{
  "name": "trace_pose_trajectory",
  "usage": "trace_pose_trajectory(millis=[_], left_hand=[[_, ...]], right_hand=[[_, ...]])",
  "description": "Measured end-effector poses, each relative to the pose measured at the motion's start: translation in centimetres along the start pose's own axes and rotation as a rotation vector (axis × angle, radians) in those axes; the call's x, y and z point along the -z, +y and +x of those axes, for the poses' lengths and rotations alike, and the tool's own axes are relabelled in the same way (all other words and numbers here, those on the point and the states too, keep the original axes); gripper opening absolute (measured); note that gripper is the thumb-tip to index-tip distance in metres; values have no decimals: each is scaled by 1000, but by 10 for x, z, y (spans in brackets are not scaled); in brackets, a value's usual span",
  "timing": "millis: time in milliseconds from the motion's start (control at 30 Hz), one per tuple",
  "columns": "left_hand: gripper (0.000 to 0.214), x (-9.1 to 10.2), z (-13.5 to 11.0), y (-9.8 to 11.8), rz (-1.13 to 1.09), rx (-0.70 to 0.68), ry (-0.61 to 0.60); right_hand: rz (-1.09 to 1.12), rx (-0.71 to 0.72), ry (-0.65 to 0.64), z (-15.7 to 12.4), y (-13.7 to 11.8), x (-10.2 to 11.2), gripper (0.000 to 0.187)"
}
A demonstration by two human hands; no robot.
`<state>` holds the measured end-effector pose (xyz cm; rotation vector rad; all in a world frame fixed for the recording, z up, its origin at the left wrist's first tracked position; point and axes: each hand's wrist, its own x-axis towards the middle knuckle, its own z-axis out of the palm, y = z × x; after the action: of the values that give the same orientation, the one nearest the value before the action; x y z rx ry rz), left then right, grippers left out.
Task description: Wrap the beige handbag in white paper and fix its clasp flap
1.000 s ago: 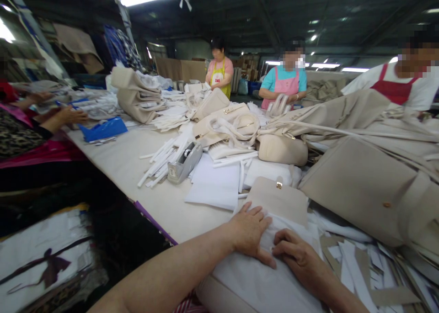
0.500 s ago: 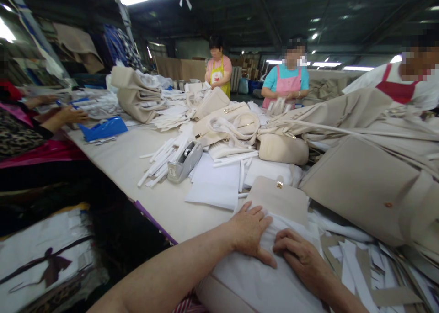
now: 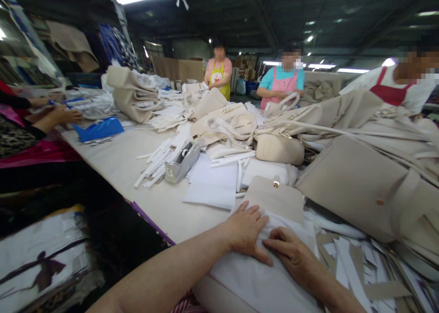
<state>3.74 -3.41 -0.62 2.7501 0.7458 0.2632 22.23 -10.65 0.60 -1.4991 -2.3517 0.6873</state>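
Note:
Under both hands lies a beige bag (image 3: 274, 198), its flap with a small gold clasp pointing away from me. White wrapping sheet (image 3: 250, 281), thin and wrinkled, covers the body of the bag below the flap. My left hand (image 3: 246, 230) presses flat on the sheet with its fingers spread. Close to its thumb, my right hand (image 3: 291, 251) has its fingers bent together and pinches at the sheet; the fingertips are partly hidden.
Ahead stand a grey tape dispenser (image 3: 181, 162), white paper sheets (image 3: 212, 180) and a pile of beige bags (image 3: 279, 148). Paper strips (image 3: 356, 262) lie at right. A blue tape dispenser (image 3: 99, 129) is at far left. Several co-workers stand around the table (image 3: 137, 153).
The view has shifted slightly. My right hand has moved a little closer to the left thumb, its fingers now more drawn together. The left hand stays flat on the sheet.

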Motion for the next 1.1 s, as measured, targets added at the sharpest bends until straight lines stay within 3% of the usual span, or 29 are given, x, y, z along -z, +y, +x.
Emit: trace_pose_trajectory(millis=[167, 533, 733, 1100], left_hand=[[98, -1, 0, 0, -15, 3, -6], [95, -1, 1, 0, -12, 8, -11], [98, -1, 1, -1, -45, 2, -14], [89, 2, 2, -2, -64, 8, -8]], right_hand=[[105, -28, 30, -4, -2, 5, 25], [46, 14, -36, -2, 2, 0, 21], [158, -47, 77, -6, 5, 3, 24], [90, -25, 33, -5, 5, 0, 25]])
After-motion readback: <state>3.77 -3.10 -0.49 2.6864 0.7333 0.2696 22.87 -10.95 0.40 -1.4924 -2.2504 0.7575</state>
